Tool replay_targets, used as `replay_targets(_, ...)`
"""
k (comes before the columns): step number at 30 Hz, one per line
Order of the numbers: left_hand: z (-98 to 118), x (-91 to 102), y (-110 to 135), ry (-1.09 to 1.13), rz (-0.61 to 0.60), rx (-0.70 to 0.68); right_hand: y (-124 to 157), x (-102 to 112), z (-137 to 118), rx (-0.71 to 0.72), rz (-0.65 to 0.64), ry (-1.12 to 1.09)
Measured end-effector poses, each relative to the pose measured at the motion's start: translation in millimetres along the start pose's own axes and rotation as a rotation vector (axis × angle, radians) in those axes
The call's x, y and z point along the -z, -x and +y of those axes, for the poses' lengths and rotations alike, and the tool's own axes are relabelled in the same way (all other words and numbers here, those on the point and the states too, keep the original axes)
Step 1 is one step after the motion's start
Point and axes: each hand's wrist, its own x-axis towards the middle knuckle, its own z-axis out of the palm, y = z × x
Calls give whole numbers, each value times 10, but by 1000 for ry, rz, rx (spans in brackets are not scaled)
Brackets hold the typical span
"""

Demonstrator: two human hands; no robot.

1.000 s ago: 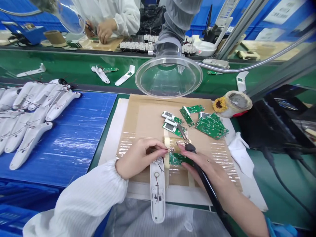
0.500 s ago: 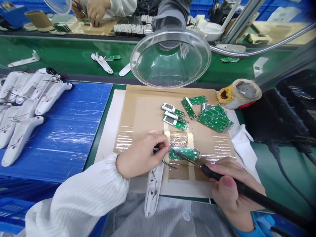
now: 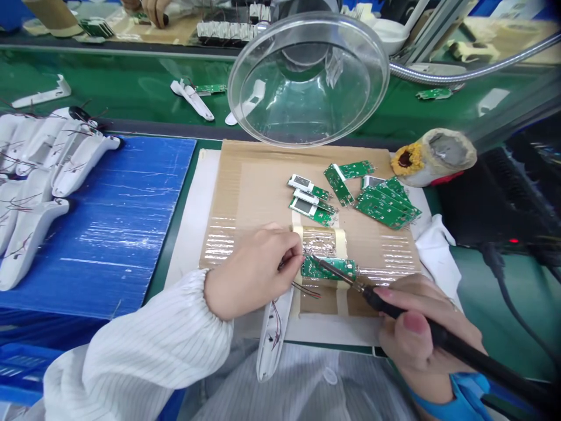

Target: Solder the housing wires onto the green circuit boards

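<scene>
A green circuit board (image 3: 328, 268) lies on the taped cardboard in front of me. My right hand (image 3: 432, 327) grips a soldering iron (image 3: 377, 299) like a pen, its tip on or just above the board's left part. At the board's left end my left hand (image 3: 258, 266) pinches a thin wire, mostly hidden by the fingertips. Loose dark and red wires (image 3: 307, 289) stick out below that hand. Under it, a long white plastic housing (image 3: 274, 345) with wires inside reaches past the table's front edge.
More circuit boards (image 3: 388, 202) lie farther back on the cardboard (image 3: 254, 175). White housings (image 3: 30, 245) cover part of a blue sheet (image 3: 131, 234) at left. A clear round hood (image 3: 307, 88) hangs above. A tip-cleaning sponge holder (image 3: 432, 158) stands at right. Another person's hand (image 3: 154, 10) is across the bench.
The view has shifted slightly. The soldering iron stays near the board's left part, and my left hand keeps its pinch. The loose wires below it now stick out a little farther right.
</scene>
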Motion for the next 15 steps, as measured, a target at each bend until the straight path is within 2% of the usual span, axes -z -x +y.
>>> replay_targets(2,-8,30,-30,-18,-32,10,1,-38,3,-76,36,-20)
replay_targets(5,-15,80,-88,-28,-95,26,6,-19,-32,-201,-74,-36)
replay_targets(8,-18,118,-147,-27,-144,28,7,18,-65,-269,-151,-30)
replay_targets(11,-20,129,-186,-42,-146,10,-5,43,-77,-251,-147,-16)
replay_targets(15,-21,122,-196,-65,-138,-4,2,165,-80,-171,-276,44)
